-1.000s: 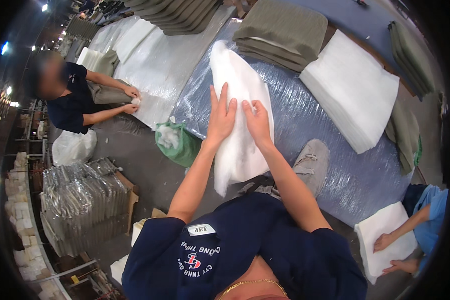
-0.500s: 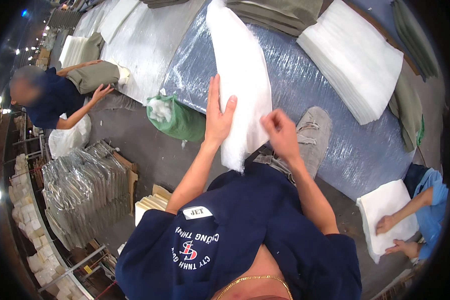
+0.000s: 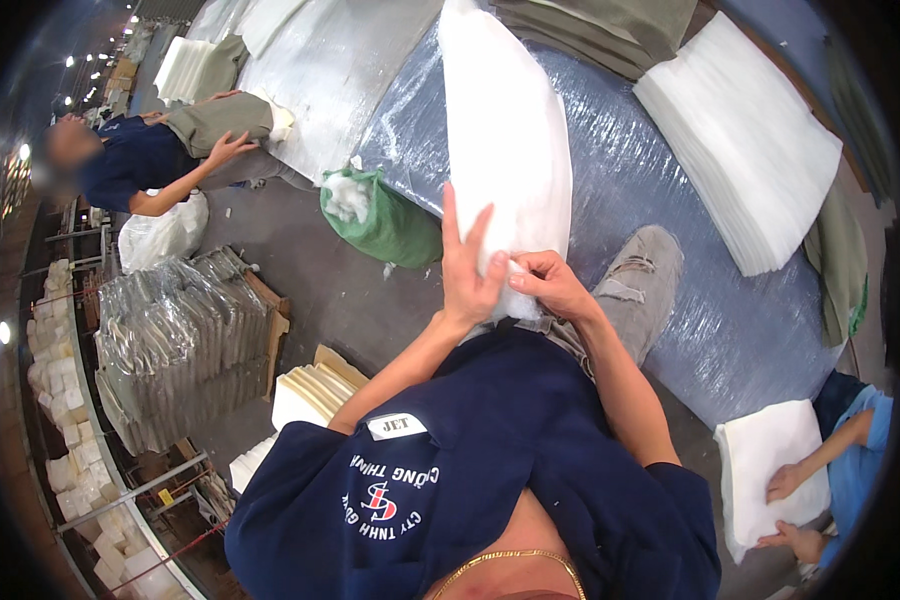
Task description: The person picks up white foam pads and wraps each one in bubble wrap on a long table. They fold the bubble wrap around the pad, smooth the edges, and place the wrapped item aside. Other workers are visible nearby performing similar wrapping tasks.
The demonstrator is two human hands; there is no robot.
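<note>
A long white pad of fluffy batting (image 3: 505,120) lies in front of me, its far end on the plastic-covered table (image 3: 630,190) and its near end at my waist. My left hand (image 3: 467,280) grips its near left side, with some fingers stretched along it and the thumb on the near end. Close beside that thumb, my right hand (image 3: 555,285) pinches the batting's near edge between thumb and fingers. What lies inside the white layer is hidden.
A stack of white batting sheets (image 3: 745,150) and olive fabric (image 3: 610,30) lie on the table. A green sack of fluff (image 3: 385,220) stands left of it. Co-workers handle an olive cushion (image 3: 220,125) at left and a white pad (image 3: 765,470) at right. Plastic-wrapped bundles (image 3: 185,340) are stacked at left.
My right hand has moved left and closed on the batting's near edge beside my left hand. My left hand has come slightly nearer to me. The view has shifted a little.
</note>
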